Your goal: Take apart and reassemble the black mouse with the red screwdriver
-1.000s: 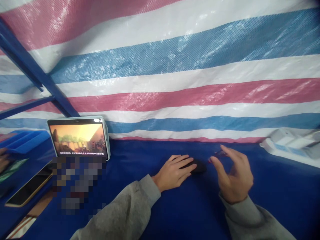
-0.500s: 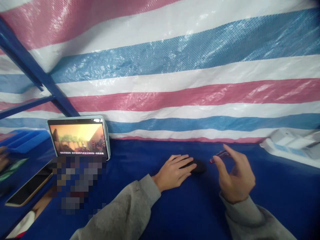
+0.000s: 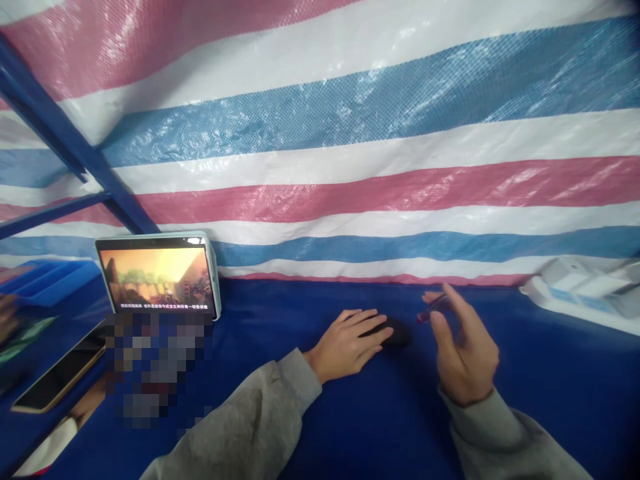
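Note:
My left hand [image 3: 350, 343] lies over a low, rounded black object that looks like a computer mouse [image 3: 399, 332], its fingers laid across it and holding it on the blue table. Only the right part of the black object shows past my fingertips. To the right, my right hand [image 3: 465, 347] is raised a little, with thumb and fingers pinching a small, slim, see-through thing with a purplish-red end [image 3: 424, 317]. Blur and my fingers hide most of that slim thing, so its kind is unclear. It is apart from the black object.
A tablet [image 3: 157, 277] playing a video stands at the left back. A phone [image 3: 60, 373] lies nearer, and a blue divided tray [image 3: 55, 280] sits beyond it. Another person's blurred hand [image 3: 7, 317] is at the left edge. White boxes [image 3: 575, 287] stand at the right back.
My right hand has shifted slightly and turned, its fingers changing position around the slim thing. My left hand stays still on the black object. The other person's arm at lower left has moved.

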Tool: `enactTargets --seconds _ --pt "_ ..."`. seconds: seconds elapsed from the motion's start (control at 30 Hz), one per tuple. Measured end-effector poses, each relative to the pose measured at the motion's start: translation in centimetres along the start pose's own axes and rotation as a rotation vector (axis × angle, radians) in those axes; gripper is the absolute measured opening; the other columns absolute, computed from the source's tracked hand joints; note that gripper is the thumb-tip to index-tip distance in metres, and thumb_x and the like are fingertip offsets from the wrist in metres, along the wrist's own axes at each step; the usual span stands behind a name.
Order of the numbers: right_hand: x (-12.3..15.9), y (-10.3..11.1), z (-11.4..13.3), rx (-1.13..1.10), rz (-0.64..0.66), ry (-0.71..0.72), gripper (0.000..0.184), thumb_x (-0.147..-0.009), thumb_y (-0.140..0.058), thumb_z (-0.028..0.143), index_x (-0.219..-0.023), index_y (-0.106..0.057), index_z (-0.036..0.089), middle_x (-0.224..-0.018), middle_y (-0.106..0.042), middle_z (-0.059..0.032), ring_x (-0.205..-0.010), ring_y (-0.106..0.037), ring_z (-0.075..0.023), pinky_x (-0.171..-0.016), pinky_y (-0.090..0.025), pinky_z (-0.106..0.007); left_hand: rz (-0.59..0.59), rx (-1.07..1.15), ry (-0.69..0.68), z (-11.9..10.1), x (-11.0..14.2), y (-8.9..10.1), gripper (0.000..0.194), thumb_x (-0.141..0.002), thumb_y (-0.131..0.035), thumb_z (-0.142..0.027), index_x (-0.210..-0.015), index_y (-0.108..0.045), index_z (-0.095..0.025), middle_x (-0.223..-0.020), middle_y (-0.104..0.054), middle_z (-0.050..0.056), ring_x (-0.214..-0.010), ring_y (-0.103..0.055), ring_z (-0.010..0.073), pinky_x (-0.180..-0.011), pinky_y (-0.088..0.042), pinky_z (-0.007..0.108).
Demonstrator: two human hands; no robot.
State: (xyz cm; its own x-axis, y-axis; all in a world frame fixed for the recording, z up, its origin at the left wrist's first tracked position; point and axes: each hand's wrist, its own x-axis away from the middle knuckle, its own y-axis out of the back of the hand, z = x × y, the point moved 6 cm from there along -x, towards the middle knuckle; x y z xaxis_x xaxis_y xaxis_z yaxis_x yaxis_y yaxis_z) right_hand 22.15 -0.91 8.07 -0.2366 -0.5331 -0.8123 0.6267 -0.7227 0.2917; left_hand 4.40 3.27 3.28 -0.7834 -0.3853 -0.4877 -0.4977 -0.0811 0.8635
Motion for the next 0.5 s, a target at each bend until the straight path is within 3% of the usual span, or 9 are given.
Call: enactTargets --seconds 0.17,0.3,0.5 --pt "0.32 0.13 0.05 -0.006 -0.062 0.013 0.049 -0.088 -0.066 0.021 -0.136 -0.056 0.023 -0.099 -0.073 -0.0071 -0.085 -0.069 -0.0212 -0.082 -0.056 -0.041 0.004 0.010 0.006 -0.01 -0.01 0.10 0.035 -0.105 -0.040 -0.031 -0.135 -0.057 -0.022 -0.141 -0.058 0.008 -0.137 -0.049 0.0224 -0.108 -0.043 0.041" --pt "0.37 -0.38 -0.27 -0.058 0.029 -0.052 0.049 -0.093 -0.057 0.022 -0.142 -0.050 0.023 -0.111 -0.073 -0.0093 -0.092 -0.071 -0.0221 -0.084 -0.057 -0.042 -0.003 0.011 0.002 -0.02 -0.02 0.16 0.035 -0.105 -0.042 -0.031 -0.134 -0.057 -0.021 -0.141 -0.058 0.007 -0.136 -0.049 0.0225 -0.108 -0.043 0.041" --pt "-0.02 0.42 0.40 0.017 -0.057 0.049 0.047 -0.086 -0.068 0.021 -0.132 -0.060 0.022 -0.103 -0.072 -0.0091 -0.089 -0.068 -0.0225 -0.084 -0.056 -0.042 0.008 0.012 0.005 0.08 0.05 -0.07 0.035 -0.104 -0.043 -0.031 -0.135 -0.056 -0.022 -0.141 -0.058 0.008 -0.138 -0.047 0.0212 -0.110 -0.041 0.040"
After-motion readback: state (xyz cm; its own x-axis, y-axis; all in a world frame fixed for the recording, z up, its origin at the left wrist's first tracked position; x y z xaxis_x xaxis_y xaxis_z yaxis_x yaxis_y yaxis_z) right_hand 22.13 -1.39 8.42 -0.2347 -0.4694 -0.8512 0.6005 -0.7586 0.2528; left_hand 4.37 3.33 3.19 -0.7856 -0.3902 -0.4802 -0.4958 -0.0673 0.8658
